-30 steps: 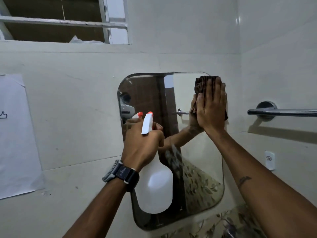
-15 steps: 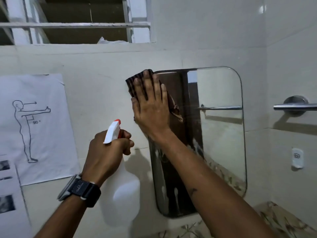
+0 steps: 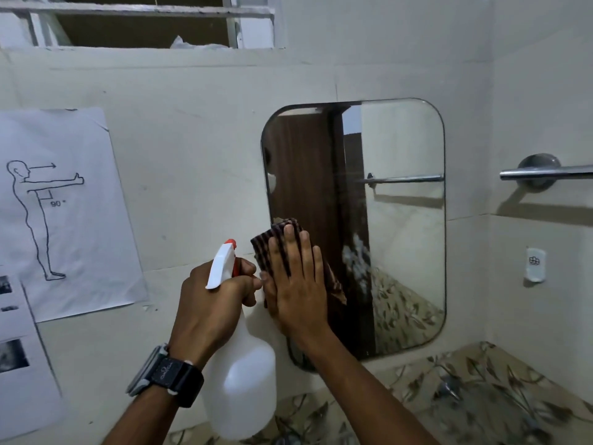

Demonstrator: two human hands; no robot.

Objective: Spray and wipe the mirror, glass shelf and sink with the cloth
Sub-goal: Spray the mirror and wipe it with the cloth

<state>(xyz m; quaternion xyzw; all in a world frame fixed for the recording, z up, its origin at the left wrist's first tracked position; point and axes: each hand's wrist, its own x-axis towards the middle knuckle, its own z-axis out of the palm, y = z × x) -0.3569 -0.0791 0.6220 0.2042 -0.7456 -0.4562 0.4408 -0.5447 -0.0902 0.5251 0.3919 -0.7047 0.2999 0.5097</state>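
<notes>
A rounded rectangular mirror (image 3: 394, 203) hangs on the pale tiled wall. My right hand (image 3: 296, 284) lies flat on a dark striped cloth (image 3: 272, 236), pressing it against the mirror's lower left edge. Just left of it, my left hand (image 3: 211, 303) grips the neck of a white spray bottle (image 3: 240, 380) with a white and orange trigger head (image 3: 223, 261). A patch of spray droplets (image 3: 354, 261) clings to the glass to the right of the cloth. The glass shelf and the sink are out of sight.
A chrome towel bar (image 3: 545, 171) juts from the right wall, above a small white wall fitting (image 3: 534, 263). Paper sheets with a figure drawing (image 3: 64, 203) are taped at left. A leaf-patterned surface (image 3: 465, 396) lies below the mirror. A louvred window (image 3: 144, 24) is at top.
My right hand has swept the cloth from the mirror's top right to its top left, then down to its lower left edge. The view has shifted, and the bottle stays in my left hand.
</notes>
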